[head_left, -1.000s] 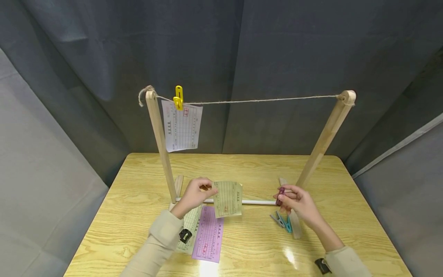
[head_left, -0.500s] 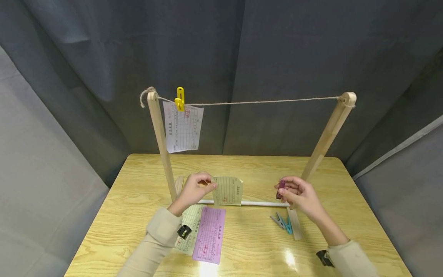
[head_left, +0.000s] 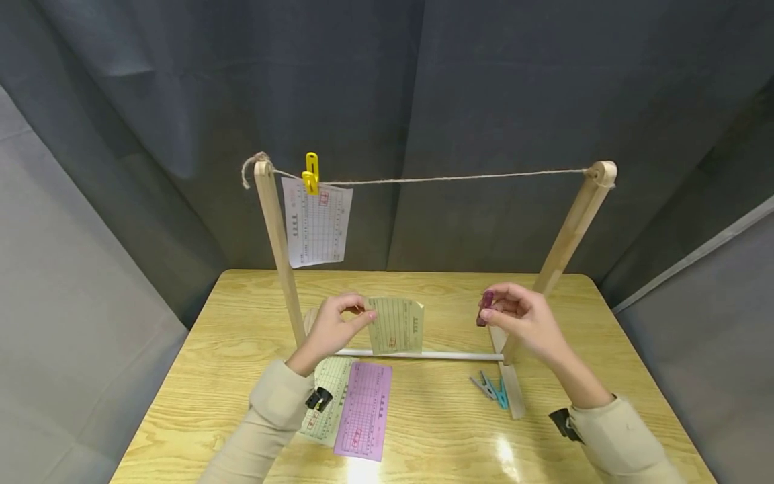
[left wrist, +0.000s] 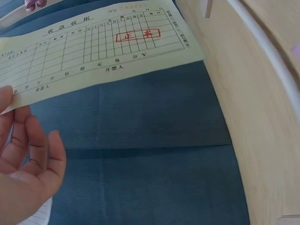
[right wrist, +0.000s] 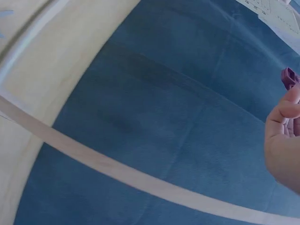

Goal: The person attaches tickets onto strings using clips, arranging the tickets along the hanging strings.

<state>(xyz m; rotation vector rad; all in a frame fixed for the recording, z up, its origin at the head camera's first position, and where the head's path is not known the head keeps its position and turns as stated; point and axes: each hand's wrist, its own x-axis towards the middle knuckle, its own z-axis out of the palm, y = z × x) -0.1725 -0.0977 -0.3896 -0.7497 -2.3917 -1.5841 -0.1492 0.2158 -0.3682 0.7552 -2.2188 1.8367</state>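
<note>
The left hand [head_left: 331,331] pinches a yellow slip [head_left: 396,327] by one edge, up in the air above the worktop [head_left: 435,430], while the right hand [head_left: 525,317] pinches a purple clothespin [head_left: 485,309]. With so small a hold, the thin paper could droop, swing or crease; an uneven squeeze might make the clothespin twist free. The slip's red boxed stamp [left wrist: 138,35] reads 正本 (that is, "original"), its heading looks like 收款收据, and its red number is too blurred; no brand is legible.
</note>
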